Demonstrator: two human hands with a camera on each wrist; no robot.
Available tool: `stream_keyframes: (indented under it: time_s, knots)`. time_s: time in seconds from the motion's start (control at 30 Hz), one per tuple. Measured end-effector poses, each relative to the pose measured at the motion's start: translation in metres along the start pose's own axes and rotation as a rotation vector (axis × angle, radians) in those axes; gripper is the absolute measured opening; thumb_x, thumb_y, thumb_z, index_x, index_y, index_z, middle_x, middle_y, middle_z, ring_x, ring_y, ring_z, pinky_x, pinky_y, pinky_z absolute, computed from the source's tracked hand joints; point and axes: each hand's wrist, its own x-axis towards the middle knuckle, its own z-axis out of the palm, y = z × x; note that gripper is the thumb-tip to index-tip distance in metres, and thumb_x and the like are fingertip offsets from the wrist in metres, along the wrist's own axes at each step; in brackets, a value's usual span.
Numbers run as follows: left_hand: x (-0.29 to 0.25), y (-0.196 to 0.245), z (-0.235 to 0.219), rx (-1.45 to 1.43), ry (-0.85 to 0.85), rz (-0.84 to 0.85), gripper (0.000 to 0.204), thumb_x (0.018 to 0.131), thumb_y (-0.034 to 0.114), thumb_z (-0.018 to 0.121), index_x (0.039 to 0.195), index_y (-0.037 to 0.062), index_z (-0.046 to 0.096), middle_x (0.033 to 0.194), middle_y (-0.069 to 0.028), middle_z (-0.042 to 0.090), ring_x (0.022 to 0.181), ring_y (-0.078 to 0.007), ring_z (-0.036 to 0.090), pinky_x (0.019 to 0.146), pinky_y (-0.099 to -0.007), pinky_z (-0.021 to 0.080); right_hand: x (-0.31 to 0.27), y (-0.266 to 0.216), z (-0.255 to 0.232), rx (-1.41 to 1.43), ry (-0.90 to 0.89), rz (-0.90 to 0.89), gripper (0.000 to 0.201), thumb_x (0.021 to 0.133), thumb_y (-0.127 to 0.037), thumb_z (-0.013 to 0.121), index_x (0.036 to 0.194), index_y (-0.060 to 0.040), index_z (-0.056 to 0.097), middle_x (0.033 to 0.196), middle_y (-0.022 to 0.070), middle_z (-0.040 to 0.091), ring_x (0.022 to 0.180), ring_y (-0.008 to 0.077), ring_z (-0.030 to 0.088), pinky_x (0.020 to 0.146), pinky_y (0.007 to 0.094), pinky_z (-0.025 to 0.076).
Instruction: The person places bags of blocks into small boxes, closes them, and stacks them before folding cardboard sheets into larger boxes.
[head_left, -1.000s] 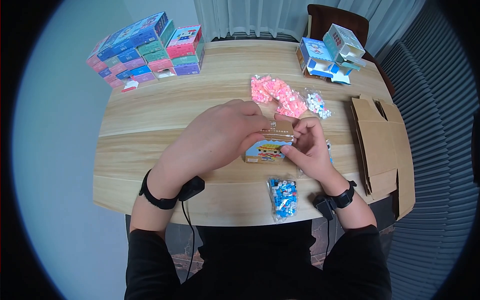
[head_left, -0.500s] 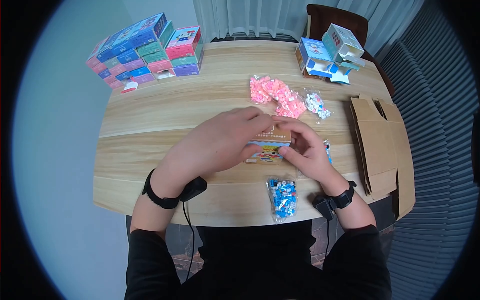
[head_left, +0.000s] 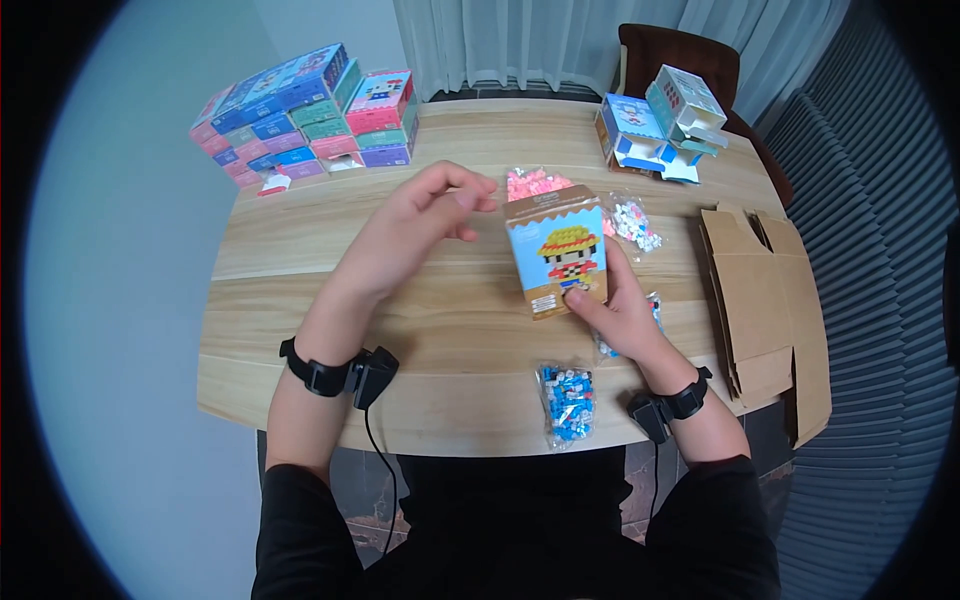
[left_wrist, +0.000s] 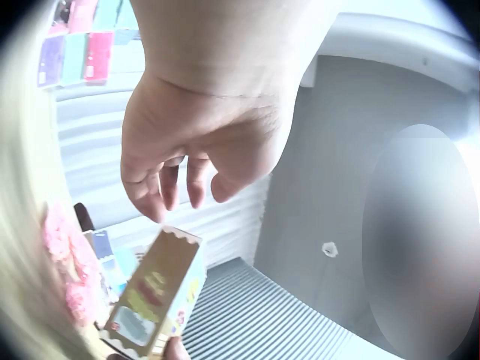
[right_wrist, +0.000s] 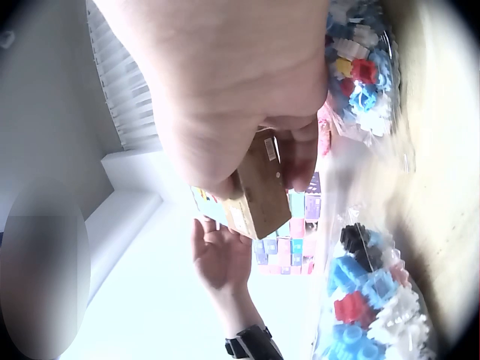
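The right hand [head_left: 622,312] grips a small brown and blue box [head_left: 560,250] by its lower right part, thumb on the front, which pictures a brick figure in a yellow hat. In the right wrist view the box [right_wrist: 259,187] sits between the thumb and fingers of the right hand [right_wrist: 232,112]. To the box's left, the left hand [head_left: 415,225] is apart from it, fingers loosely bent and holding nothing. The left wrist view has the left hand [left_wrist: 202,142] above the box [left_wrist: 154,292], with a gap between.
Stacked colourful boxes [head_left: 300,110] stand at the back left, opened boxes [head_left: 655,120] at the back right. Pink brick bags [head_left: 535,184] lie behind the held box, a white one [head_left: 634,222] beside them, a blue one [head_left: 568,402] near the front edge. Flattened cardboard [head_left: 765,310] lies right.
The left hand has let go of the box and moved up and left. The box is raised and tilted in the right hand, its front now in full view.
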Motion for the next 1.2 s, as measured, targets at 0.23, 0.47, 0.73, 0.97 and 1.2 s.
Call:
stream_keyframes:
  time_s: [0.23, 0.47, 0.73, 0.97, 1.2]
  knots:
    - [-0.012, -0.089, -0.115, -1.0, 0.146, -0.339, 0.021, 0.099, 0.023, 0.05, 0.091, 0.0058, 0.058, 0.083, -0.0057, 0.064, 0.074, -0.0144, 0.059, 0.058, -0.0226, 0.047, -0.004, 0.01, -0.007, 0.322, 0.168, 0.166, 0.07, 0.093, -0.007, 0.056, 0.151, -0.0068, 0.017, 0.139, 0.0117, 0.045, 0.117, 0.0188, 0.054, 0.083, 0.0335, 0.055]
    - [-0.03, -0.113, -0.12, -1.112, 0.069, -0.393, 0.028, 0.099, 0.029, 0.05, 0.081, 0.0081, 0.055, 0.066, 0.0007, 0.045, 0.059, -0.0097, 0.044, 0.043, -0.019, 0.032, 0.001, 0.012, -0.025, 0.567, 0.082, 0.155, 0.06, 0.089, -0.006, 0.055, 0.144, -0.0052, 0.031, 0.133, 0.012, 0.053, 0.119, 0.0233, 0.056, 0.097, 0.0357, 0.048]
    - [-0.03, -0.111, -0.124, -1.023, -0.092, -0.416, 0.037, 0.101, 0.033, 0.046, 0.07, 0.0142, 0.043, 0.058, 0.0048, 0.034, 0.049, -0.0052, 0.033, 0.038, -0.018, 0.024, 0.058, -0.055, -0.007, 0.272, 0.012, 0.201, 0.06, 0.082, -0.007, 0.067, 0.135, 0.0009, 0.039, 0.126, 0.0125, 0.059, 0.115, 0.0207, 0.058, 0.098, 0.035, 0.047]
    - [-0.031, -0.11, -0.122, -0.954, -0.089, -0.416, 0.038, 0.101, 0.034, 0.046, 0.067, 0.0172, 0.04, 0.055, 0.0076, 0.031, 0.047, -0.0034, 0.03, 0.037, -0.0178, 0.02, 0.173, -0.067, 0.047, 0.335, -0.001, 0.256, 0.037, 0.09, -0.015, 0.067, 0.12, -0.0015, 0.05, 0.114, 0.0069, 0.059, 0.1, 0.0143, 0.059, 0.086, 0.0327, 0.052]
    - [-0.032, -0.109, -0.122, -0.898, -0.105, -0.427, 0.041, 0.103, 0.035, 0.042, 0.066, 0.018, 0.038, 0.053, 0.0082, 0.028, 0.044, -0.0034, 0.025, 0.037, -0.0183, 0.017, 0.28, -0.029, 0.091, 0.233, 0.051, 0.421, 0.032, 0.09, -0.022, 0.069, 0.11, -0.0012, 0.055, 0.104, 0.0074, 0.059, 0.091, 0.0162, 0.059, 0.072, 0.0286, 0.053]
